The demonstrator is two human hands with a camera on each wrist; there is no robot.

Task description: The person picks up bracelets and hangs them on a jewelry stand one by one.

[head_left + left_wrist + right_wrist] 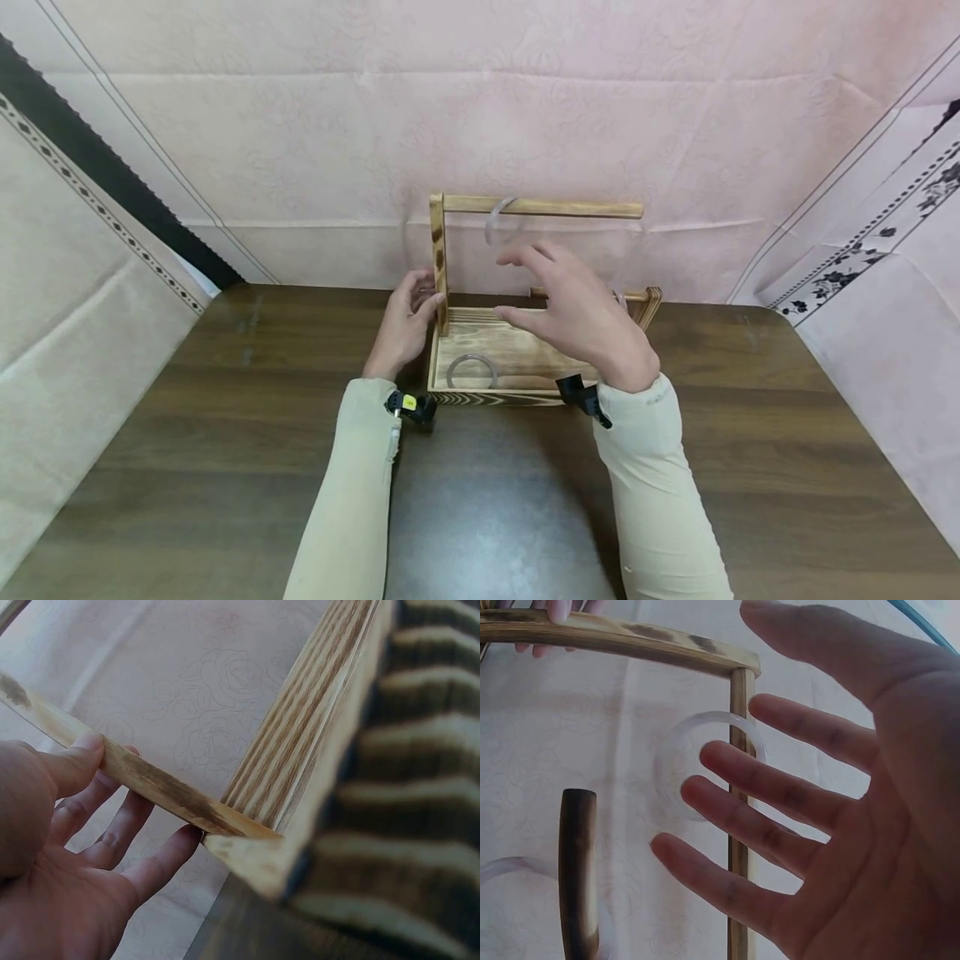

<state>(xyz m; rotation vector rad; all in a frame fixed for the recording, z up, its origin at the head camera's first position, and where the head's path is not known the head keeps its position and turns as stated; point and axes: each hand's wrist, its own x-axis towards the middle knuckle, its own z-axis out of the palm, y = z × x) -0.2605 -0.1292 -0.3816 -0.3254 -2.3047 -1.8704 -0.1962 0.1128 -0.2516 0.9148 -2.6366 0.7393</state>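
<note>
A wooden bangle stand has a tray base, a tall post with a long upper bar, and a shorter lower bar at the right. My left hand holds the tall post between thumb and fingers, seen closely in the left wrist view. One translucent bangle hangs on the upper bar. Just below it in the head view, my right hand hovers with fingers spread and holds nothing. The right wrist view shows its fingers in front of the hanging bangle. Another bangle hangs on the lower bar, partly hidden by this hand.
A third clear bangle lies in the tray's front left part. The stand sits at the back of a dark wooden table, close to a pale patterned cloth hanging behind. More cloth hangs at both sides.
</note>
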